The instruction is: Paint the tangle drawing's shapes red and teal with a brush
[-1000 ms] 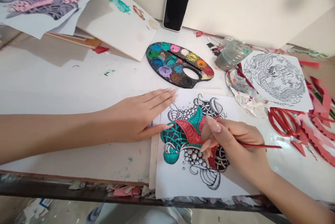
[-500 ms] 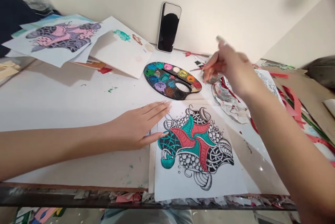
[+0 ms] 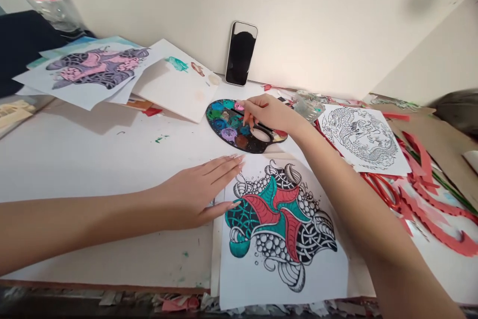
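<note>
My left hand [image 3: 197,187] lies flat with fingers stretched out, pressing the left edge of a sheet with a black, teal and red pattern drawing [image 3: 278,222]. My right hand [image 3: 267,112] reaches over the dark oval paint palette [image 3: 233,127] and pinches a thin red paintbrush [image 3: 261,106], whose tip is hidden among the colour wells. The palette holds several blobs of paint in blue, green, pink and purple.
A phone [image 3: 241,53] leans upright against the wall behind the palette. A clear water jar [image 3: 308,105] stands right of it. A dragon line drawing [image 3: 360,137], red scissors [image 3: 381,187] and red paper scraps [image 3: 429,194] lie at the right. Painted sheets [image 3: 93,67] are stacked at the back left.
My right hand lifted the brush off the drawing, swung up near the water jar, then came down onto the palette. My left hand stayed put. The view tilted upward.
</note>
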Demonstrator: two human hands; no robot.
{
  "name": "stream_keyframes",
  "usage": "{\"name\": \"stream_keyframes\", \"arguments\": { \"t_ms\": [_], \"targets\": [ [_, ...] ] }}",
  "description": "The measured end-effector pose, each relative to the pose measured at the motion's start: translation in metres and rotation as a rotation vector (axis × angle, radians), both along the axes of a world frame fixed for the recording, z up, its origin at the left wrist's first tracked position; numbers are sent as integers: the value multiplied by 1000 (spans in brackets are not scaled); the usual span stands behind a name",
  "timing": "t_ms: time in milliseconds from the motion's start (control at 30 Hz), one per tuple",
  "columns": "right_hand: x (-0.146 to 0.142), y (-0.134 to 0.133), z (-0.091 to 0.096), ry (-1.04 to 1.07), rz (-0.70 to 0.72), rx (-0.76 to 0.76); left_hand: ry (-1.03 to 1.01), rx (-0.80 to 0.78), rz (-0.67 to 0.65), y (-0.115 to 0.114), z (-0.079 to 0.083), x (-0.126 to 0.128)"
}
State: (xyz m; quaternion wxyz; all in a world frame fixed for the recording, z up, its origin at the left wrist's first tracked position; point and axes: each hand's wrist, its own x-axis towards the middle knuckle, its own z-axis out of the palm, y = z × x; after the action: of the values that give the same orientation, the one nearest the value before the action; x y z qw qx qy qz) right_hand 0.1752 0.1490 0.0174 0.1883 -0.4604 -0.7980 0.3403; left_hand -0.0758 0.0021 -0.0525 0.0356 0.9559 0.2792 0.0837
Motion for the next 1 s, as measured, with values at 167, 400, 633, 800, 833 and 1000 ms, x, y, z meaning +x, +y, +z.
{"name": "stream_keyframes", "arguments": {
  "t_ms": [167, 400, 633, 800, 833, 1000],
  "targets": [
    [0, -9, 14, -98, 6, -1, -34, 53, -27, -1, -2, -3],
    [14, -28, 60, -351, -3, 46, -50, 62, -29, 0, -3, -5],
    [80, -33, 107, -137, -456, 293, -156, 169, -9, -1, -20, -4],
    [113, -19, 95, -273, -724, 171, -116, 163, -24, 0, -16, -7],
    [115, -14, 89, -297, -700, 117, -93, 157, -29, 0, -12, -7],
    [115, 3, 69, -253, -576, 31, -43, 105, -36, 0, -3, -10]
  ]
}}
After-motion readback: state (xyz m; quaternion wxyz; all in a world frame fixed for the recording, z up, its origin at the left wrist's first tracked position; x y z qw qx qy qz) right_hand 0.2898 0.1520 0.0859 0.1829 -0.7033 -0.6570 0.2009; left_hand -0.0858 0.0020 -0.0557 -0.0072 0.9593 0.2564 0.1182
